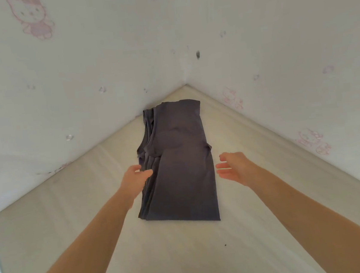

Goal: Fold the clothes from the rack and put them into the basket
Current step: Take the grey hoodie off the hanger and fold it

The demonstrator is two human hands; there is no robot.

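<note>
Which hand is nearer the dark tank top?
Left. The left hand touches the dark tank top at its folded left edge; the right hand hovers open just off its right edge.

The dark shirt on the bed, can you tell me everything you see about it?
The dark shirt is a charcoal-grey sleeveless top of soft, thin-looking cloth, folded lengthwise into a long strip with layered edges and an armhole along its left side. It lies flat on the pale mattress, its far end near the wall corner. The left hand touches its left edge; the right hand hovers open beside it.
</note>
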